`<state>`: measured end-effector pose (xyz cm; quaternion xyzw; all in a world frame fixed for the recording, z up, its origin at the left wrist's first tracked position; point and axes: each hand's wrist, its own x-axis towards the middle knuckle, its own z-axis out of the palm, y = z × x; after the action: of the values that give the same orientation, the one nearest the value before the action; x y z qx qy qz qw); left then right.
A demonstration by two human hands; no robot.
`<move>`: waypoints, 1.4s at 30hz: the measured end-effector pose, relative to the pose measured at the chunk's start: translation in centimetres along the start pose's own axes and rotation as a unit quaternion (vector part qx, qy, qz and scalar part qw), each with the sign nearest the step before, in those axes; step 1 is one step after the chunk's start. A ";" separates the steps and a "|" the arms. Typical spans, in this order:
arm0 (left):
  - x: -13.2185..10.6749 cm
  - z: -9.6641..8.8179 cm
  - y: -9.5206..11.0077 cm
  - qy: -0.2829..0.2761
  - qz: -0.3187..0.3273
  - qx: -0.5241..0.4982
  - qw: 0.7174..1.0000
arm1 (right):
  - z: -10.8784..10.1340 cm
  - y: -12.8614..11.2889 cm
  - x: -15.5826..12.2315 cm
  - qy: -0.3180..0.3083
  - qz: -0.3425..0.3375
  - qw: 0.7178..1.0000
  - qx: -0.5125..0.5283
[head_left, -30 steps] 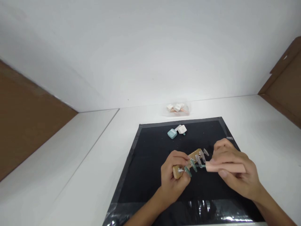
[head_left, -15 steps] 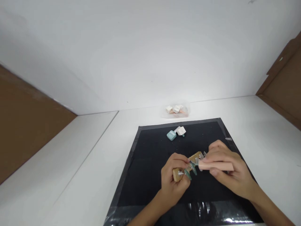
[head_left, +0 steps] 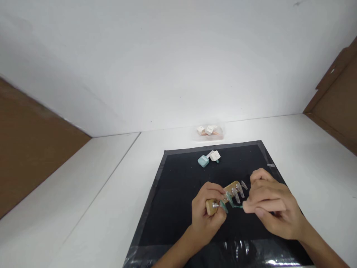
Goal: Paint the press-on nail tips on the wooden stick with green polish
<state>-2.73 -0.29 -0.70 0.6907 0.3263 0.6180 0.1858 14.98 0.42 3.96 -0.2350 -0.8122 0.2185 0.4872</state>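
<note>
My left hand [head_left: 205, 208] is closed around a wooden nail-tip stand [head_left: 211, 207], held tilted above the black mat. False nails stand on metal posts along it: two near my fingers are painted green [head_left: 230, 200], and several towards the far end are clear [head_left: 236, 195]. My right hand [head_left: 275, 201] grips a nail polish brush by its pink handle [head_left: 249, 207]. Its green-coated tip [head_left: 238, 206] points left and reaches the lower end of the second green nail. My fingers cover part of the stand and handle.
On the black mat [head_left: 178, 193] lie a teal square piece [head_left: 203, 161] and a white square piece [head_left: 215, 156]. Behind the mat, a clear plastic tray [head_left: 208, 138] holds white and pink items. A small clear piece [head_left: 270, 165] lies at the mat's right edge.
My right hand has drawn the brush right and slightly down, uncovering the clear nails and the green bristles. My left hand and the stand have barely moved.
</note>
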 end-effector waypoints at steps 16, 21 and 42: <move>0.3 0.4 0.1 0.009 -0.029 0.017 0.999 | 0.0 -0.1 0.0 0.007 -0.011 0.998 -0.067; 0.3 0.5 0.0 0.005 -0.022 0.025 0.999 | -0.1 -0.1 0.0 -0.025 -0.010 0.997 -0.065; 0.2 0.5 0.1 0.000 -0.052 0.008 0.999 | 0.1 -0.2 0.0 -0.020 -0.015 0.995 -0.099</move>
<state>-2.24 -0.14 -0.56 0.6740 0.3666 0.6053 0.2122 14.89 0.19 4.05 -0.2653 -0.8429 0.1337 0.4485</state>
